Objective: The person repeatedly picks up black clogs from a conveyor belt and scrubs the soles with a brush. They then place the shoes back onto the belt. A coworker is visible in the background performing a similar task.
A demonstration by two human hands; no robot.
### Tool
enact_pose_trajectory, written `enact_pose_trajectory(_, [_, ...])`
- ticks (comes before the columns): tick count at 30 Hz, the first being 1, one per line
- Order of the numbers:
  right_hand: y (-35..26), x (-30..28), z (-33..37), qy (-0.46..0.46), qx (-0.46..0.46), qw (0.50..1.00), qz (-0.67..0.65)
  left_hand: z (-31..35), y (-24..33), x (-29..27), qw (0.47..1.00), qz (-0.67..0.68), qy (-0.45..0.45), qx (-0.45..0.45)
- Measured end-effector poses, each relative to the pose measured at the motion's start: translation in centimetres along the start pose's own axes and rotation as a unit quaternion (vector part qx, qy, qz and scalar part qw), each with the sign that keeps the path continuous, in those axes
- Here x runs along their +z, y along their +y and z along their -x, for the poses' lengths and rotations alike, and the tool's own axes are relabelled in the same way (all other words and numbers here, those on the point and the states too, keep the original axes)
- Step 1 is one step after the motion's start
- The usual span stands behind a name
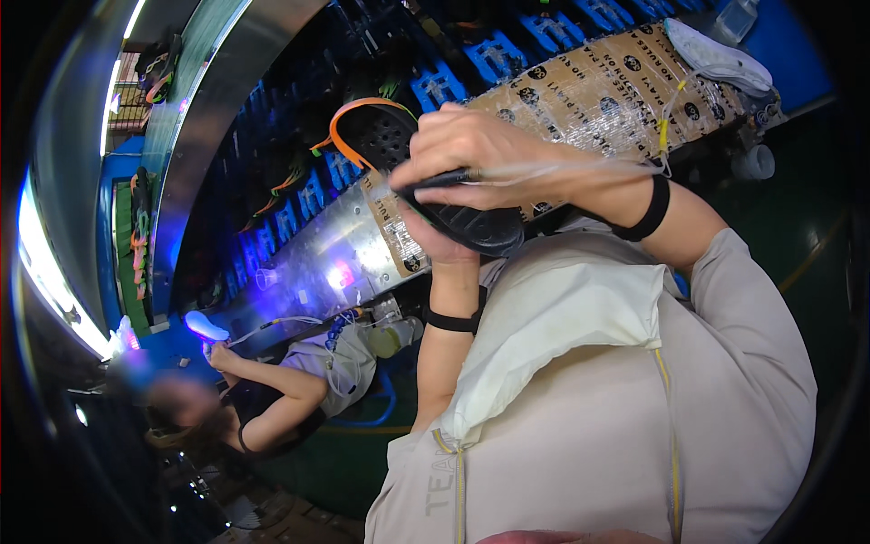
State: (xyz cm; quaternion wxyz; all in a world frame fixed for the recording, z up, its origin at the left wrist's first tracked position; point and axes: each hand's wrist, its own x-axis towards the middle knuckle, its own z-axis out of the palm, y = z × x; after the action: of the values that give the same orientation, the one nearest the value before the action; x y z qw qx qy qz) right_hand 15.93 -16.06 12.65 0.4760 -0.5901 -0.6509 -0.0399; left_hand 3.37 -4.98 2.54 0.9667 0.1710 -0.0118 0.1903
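Note:
A black clog (480, 228) with an orange heel strap (341, 127) and a perforated footbed is held up in front of my chest. My left hand (430, 238) grips it from below, its fingers largely hidden behind the shoe. Above it, my right hand (476, 150) is closed around a slim black pen-like tool (442, 179), with the tip against or close to the clog's side; I cannot tell if it touches. From the tool, a thin pale tube (580, 167), blurred by motion, runs right over my forearm. Both wrists wear black bands.
A ledge covered in taped cardboard (589, 91) runs behind my hands, bearing a white shoe (720, 59) and a clear bottle (736, 18). Beyond are blue racks (494, 56) with dark shoes. At left, a co-worker (281, 399) holds a bluish-lit sole (207, 326).

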Motion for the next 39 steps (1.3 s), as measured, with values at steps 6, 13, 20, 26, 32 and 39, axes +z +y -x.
enact_pose_trajectory(6, [-0.4, -0.2, -0.1, 0.099, 0.068, 0.993, 0.024, -0.9, 0.7, 1.6, 0.991, -0.110, -0.073, 0.031])
enact_pose_trajectory(13, [-1.4, -0.6, 0.2, 0.108, 0.109, 0.987, -0.045, -1.4, 1.8, -0.4, 0.999, -0.017, -0.033, -0.012])
enact_pose_trajectory(20, [-1.2, -1.2, 0.3, -0.018, -0.024, 0.994, -0.107, -1.5, 2.1, 1.2, 0.989, -0.142, -0.018, 0.046])
enact_pose_trajectory(26, [-2.0, -2.1, 0.4, -0.092, -0.083, 0.992, -0.027, -2.9, 2.9, 2.8, 0.993, -0.086, -0.024, 0.080])
enact_pose_trajectory(32, [-2.3, -2.7, 0.3, -0.045, -0.045, 0.997, -0.044, -4.0, 4.8, 2.7, 0.995, -0.010, -0.094, 0.026])
enact_pose_trajectory(39, [-2.8, -3.9, 0.3, -0.030, 0.002, 0.995, -0.094, -4.7, 6.9, 4.0, 0.985, 0.039, -0.168, -0.012])
